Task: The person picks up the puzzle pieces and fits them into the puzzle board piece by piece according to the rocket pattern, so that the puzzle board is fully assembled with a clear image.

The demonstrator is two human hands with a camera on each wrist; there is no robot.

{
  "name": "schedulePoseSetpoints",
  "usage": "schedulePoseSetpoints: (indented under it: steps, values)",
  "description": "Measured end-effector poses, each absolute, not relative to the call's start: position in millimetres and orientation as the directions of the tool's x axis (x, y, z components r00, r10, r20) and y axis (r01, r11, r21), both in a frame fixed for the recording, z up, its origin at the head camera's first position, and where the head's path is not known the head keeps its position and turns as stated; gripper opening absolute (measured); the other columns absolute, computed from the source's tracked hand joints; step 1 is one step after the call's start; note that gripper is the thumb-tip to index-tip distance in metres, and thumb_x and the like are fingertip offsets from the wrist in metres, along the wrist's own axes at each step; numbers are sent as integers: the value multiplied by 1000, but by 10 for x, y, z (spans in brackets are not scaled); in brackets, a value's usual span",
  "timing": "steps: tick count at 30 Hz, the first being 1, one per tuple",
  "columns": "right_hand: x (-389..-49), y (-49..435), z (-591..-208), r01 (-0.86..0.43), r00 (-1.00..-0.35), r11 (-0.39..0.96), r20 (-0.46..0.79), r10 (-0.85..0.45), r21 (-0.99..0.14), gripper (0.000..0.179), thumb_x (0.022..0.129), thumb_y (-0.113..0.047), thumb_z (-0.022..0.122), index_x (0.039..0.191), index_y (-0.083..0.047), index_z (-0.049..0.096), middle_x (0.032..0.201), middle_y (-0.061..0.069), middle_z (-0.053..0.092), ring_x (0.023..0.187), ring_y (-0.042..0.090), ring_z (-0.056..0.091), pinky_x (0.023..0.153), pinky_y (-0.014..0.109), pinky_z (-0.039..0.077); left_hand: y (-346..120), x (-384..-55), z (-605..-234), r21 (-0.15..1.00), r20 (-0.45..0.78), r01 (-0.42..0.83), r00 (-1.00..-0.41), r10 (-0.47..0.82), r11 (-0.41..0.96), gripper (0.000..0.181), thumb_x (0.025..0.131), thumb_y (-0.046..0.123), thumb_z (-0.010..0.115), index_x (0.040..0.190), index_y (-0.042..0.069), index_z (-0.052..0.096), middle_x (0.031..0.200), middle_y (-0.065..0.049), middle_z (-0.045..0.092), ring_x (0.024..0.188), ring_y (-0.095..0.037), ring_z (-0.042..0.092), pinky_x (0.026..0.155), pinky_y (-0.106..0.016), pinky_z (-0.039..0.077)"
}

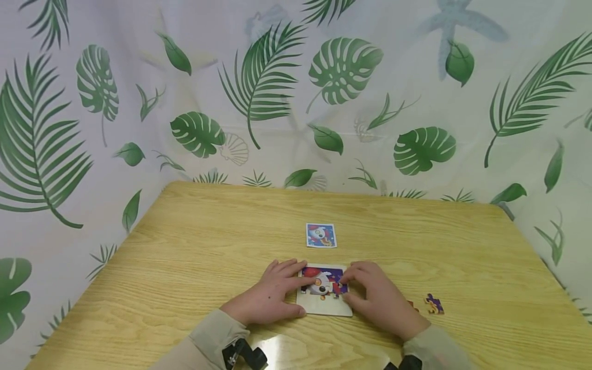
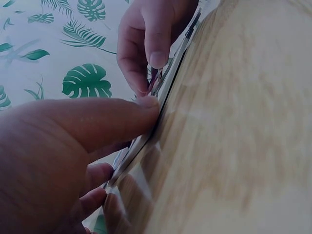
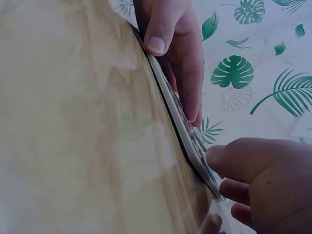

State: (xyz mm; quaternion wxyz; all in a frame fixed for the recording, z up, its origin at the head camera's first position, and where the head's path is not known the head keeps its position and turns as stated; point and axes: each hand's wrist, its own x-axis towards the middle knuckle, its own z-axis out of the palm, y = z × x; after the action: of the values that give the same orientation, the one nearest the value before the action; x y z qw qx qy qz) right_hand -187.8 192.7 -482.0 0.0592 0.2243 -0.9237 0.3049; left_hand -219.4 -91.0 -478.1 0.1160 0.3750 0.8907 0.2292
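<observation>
A small jigsaw board [image 1: 324,307] lies on the table between both hands, its upper part filled with a picture of a white animal and its lower strip bare wood. At its left side rests my left hand [image 1: 275,295], fingers extended, index fingertip on the picture and thumb at the lower left edge. My right hand [image 1: 381,298] pinches a puzzle piece [image 2: 156,80] between thumb and fingers at the board's right side. In the head view the piece [image 1: 339,289] shows red and purple, overlapping the picture. The board's edge [image 3: 178,124] appears side-on in the right wrist view.
Beyond the board lies a small picture card [image 1: 321,235] with a similar animal. A loose purple and orange piece [image 1: 433,303] sits right of my right hand, with an orange-red piece [image 1: 412,305] partly hidden behind it. A leaf-patterned cloth [image 1: 277,103] hangs behind the wooden table [image 1: 222,231].
</observation>
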Motion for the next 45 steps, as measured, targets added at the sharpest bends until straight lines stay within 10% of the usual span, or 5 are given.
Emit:
schedulePoseSetpoints:
  steps: [45]
  values:
    - [-1884,2049,-4878,-461,-883,736,175,-435,-496,29,90,-27,77,119,-21,72,138,-2,55,132,28,50,109,54,41,-591,-2122,-4664,404,-101,690,-618,779,600,62,98,49,61,155,38,41,168,-5,16,154,-28,8,121,-59,9]
